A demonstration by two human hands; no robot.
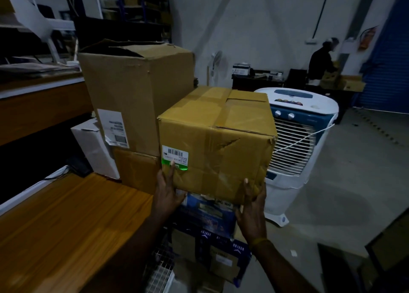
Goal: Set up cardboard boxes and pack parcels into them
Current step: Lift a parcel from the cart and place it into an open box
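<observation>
Both my hands — left hand (168, 189), right hand (252, 208) — grip the taped box (215, 144) at its lower corners, 7 and 5 o'clock; keep it level, clear of the tall open box (137, 93).

the taped box (218, 142) hides most of the blue cartons (212, 230) stacked under it, and both hands' fingers behind its lower corners. label print (174, 156) is too small to read. the distant person (322, 60) is blurred.

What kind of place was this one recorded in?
Likely a warehouse packing area: stacked cardboard boxes, a taped carton with barcode label held in both hands, storage shelving behind, bare concrete floor.
</observation>
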